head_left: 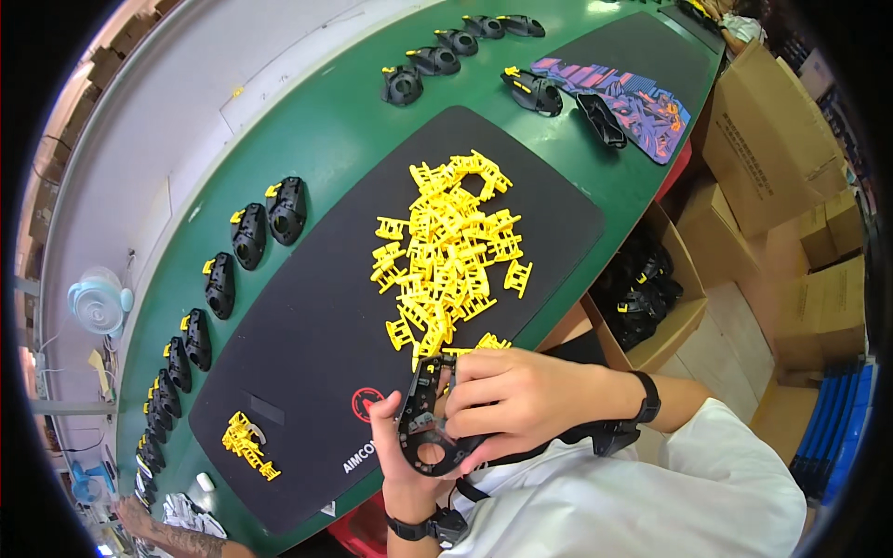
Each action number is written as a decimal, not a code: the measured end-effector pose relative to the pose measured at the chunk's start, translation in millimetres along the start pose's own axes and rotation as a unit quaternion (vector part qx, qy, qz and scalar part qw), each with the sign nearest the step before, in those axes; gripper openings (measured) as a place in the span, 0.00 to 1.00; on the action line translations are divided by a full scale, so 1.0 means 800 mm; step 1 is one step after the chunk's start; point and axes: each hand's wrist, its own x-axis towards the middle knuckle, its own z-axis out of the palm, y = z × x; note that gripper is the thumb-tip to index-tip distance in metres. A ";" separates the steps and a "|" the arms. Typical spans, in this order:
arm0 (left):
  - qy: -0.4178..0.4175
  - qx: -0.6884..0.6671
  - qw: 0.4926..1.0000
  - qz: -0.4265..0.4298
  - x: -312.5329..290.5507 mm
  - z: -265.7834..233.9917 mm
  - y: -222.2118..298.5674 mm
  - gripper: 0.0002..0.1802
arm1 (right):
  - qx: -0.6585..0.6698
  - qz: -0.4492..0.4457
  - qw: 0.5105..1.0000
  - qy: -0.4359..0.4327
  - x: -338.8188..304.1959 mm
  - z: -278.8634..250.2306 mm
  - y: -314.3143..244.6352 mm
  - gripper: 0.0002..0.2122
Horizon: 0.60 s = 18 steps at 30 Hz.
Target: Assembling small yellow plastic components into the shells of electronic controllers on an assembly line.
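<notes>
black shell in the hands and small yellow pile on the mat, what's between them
In the head view, the left hand, then a mostly bare stretch of black mat with a red round emblem and white lettering.

pale-blue fan [97,305] — far left | brown cardboard boxes [772,139] — right | purple-patterned mat [651,110], upper right | blue stack [833,432], lower right

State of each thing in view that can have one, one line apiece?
Left hand: holding black housing
Right hand: also on the housing
Main yellow pile: loose, heaped
Smaller yellow pile: set apart
Black mat: flat
Cardboard box: open, black parts inside
Blue fan: cannot tell if running
</notes>
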 end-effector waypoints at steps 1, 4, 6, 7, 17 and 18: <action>-0.003 0.007 1.000 0.004 -0.001 0.001 0.002 0.30 | -0.002 -0.008 1.000 0.004 0.003 0.002 -0.002 0.16; 0.009 0.146 0.985 0.086 -0.001 0.011 0.034 0.30 | 0.025 0.008 1.000 0.003 0.020 -0.001 -0.001 0.17; 0.077 0.154 0.973 0.154 0.013 0.026 0.051 0.32 | -0.016 -0.019 1.000 0.008 0.037 -0.008 0.019 0.17; 0.118 0.141 0.960 0.209 0.021 0.048 0.057 0.32 | -0.054 -0.043 0.998 0.012 0.048 -0.014 0.026 0.18; 0.172 0.882 0.290 0.329 0.283 0.130 0.259 0.45 | -0.340 0.171 0.922 -0.069 0.114 -0.049 0.196 0.15; 0.189 0.906 0.251 0.284 0.299 0.142 0.262 0.46 | -0.332 0.167 0.927 -0.057 0.114 -0.050 0.194 0.13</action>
